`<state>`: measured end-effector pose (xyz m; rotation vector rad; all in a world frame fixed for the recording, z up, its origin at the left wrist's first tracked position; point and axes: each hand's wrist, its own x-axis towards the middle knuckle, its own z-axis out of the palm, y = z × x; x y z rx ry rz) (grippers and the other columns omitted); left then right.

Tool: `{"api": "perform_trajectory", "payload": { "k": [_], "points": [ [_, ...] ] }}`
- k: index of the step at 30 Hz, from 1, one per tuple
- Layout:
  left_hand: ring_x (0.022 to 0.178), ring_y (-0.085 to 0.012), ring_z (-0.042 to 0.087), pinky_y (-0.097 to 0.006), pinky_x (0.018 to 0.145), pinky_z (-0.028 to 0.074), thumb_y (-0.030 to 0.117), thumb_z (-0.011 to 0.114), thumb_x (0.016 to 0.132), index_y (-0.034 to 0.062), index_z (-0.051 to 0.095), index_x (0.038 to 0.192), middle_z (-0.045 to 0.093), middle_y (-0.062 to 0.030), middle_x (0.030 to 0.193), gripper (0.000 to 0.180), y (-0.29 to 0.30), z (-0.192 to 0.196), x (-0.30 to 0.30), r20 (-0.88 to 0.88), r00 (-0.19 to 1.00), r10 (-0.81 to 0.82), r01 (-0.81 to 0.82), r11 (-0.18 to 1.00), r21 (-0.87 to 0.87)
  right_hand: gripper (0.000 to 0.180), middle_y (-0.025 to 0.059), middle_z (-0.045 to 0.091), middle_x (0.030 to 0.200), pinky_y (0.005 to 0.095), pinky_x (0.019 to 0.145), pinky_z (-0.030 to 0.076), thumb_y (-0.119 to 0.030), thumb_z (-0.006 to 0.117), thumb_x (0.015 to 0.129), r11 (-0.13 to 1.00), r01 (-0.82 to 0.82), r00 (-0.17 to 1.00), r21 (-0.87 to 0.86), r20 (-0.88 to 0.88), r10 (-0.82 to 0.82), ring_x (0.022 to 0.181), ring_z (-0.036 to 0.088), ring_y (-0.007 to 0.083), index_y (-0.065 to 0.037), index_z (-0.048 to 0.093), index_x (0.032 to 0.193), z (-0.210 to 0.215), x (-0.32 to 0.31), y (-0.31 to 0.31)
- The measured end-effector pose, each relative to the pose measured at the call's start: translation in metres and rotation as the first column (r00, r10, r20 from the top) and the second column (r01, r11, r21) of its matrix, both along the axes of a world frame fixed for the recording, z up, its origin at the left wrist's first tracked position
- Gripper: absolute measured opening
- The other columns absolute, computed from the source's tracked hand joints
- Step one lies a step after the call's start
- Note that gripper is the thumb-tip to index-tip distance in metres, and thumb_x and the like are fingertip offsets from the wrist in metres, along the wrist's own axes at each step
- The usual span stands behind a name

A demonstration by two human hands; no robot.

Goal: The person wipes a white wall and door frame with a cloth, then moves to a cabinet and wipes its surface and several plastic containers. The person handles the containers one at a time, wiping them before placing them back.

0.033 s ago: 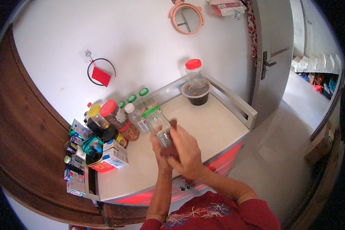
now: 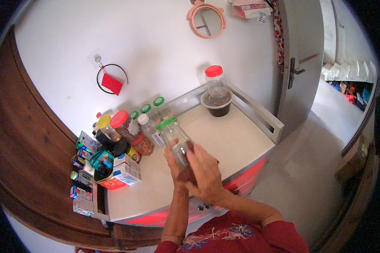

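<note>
A clear glass jar with a green lid [image 2: 169,131] is tilted over the front part of the cabinet top. My left hand [image 2: 172,163] is wrapped round its left side and underside. Pressed against the jar's lower right side, my right hand [image 2: 205,173] holds a dark reddish-brown cloth [image 2: 187,175], slightly blurred. Much of the cloth and the jar's base are hidden by my fingers. Just beyond the jar stands a clear bottle with a white cap [image 2: 150,126]. Several green-lidded glass jars [image 2: 162,110] are behind it, against the back rail.
Red-lidded jars [image 2: 124,124], a yellow-lidded jar [image 2: 108,128] and a white-blue box [image 2: 127,170] crowd the cabinet's left side. At the back right, a red-lidded plastic jar [image 2: 216,84] stands on a dark-filled tub [image 2: 218,110]. The cabinet top [image 2: 240,139] has raised rails. A door [image 2: 302,55] stands at right.
My right hand and the cloth have shifted slightly down along the jar. The cloth end that stuck up above my right fingers has dropped lower. My left hand keeps its hold.
</note>
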<state>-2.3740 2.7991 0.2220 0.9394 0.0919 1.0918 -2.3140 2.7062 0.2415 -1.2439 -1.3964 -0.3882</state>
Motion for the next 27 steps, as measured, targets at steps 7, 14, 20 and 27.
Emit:
{"api": "perform_trajectory", "payload": {
  "k": [7, 14, 20, 27],
  "points": [
    [0.121, -0.0251, 0.041, -0.041, 0.1, 0.038, 0.044, 0.067, 0.077, 0.0068, 0.033, 0.13, 0.039, -0.0072, 0.133, 0.073, -0.019, -0.011, 0.002, -0.293, 0.955, 0.045, -0.065, 0.996, -0.06, 0.059, 0.0249, 0.044, 0.126, 0.0421, 0.099, 0.033, -0.018, 0.057, 0.08, 0.98, -0.197, 0.912, 0.015, -0.365, 0.189, 0.117, 0.044, 0.0379, 0.003, 0.035, 0.131, 0.037, 0.022, 0.031],
    [0.079, -0.0323, 0.064, -0.047, 0.064, 0.057, 0.03, 0.075, 0.064, 0.0001, 0.037, 0.123, 0.058, -0.0179, 0.098, 0.076, -0.01, -0.019, -0.006, -0.084, 0.973, -0.215, 0.214, 0.977, -0.022, 0.038, 0.0095, 0.055, 0.113, 0.0298, 0.087, 0.043, -0.028, 0.046, 0.094, 0.466, -0.822, -0.137, 0.328, -0.908, 0.396, 0.1, 0.053, 0.0174, -0.001, 0.046, 0.121, 0.055, 0.058, 0.076],
    [0.115, -0.0274, 0.049, -0.039, 0.099, 0.04, 0.034, 0.064, 0.07, 0.0047, 0.033, 0.131, 0.048, -0.0122, 0.123, 0.075, 0.007, -0.013, -0.016, -0.058, 0.992, 0.11, -0.109, 0.994, 0.025, 0.041, 0.0073, 0.053, 0.109, 0.027, 0.087, 0.04, -0.021, 0.045, 0.094, 0.688, -0.712, 0.526, -0.139, -0.754, 0.393, 0.1, 0.049, 0.013, 0.001, 0.039, 0.129, 0.025, 0.033, 0.055],
    [0.107, -0.0257, 0.054, -0.039, 0.091, 0.044, 0.025, 0.066, 0.069, 0.0004, 0.035, 0.129, 0.051, -0.0144, 0.116, 0.073, 0.033, -0.019, -0.024, 0.062, 0.96, 0.272, -0.265, 0.959, -0.102, 0.055, 0.02, 0.045, 0.121, 0.0359, 0.103, 0.03, -0.005, 0.056, 0.079, 0.949, -0.313, 0.833, 0.022, -0.473, 0.286, 0.118, 0.043, 0.0313, 0.001, 0.034, 0.13, -0.038, -0.024, 0.027]
  ]
}}
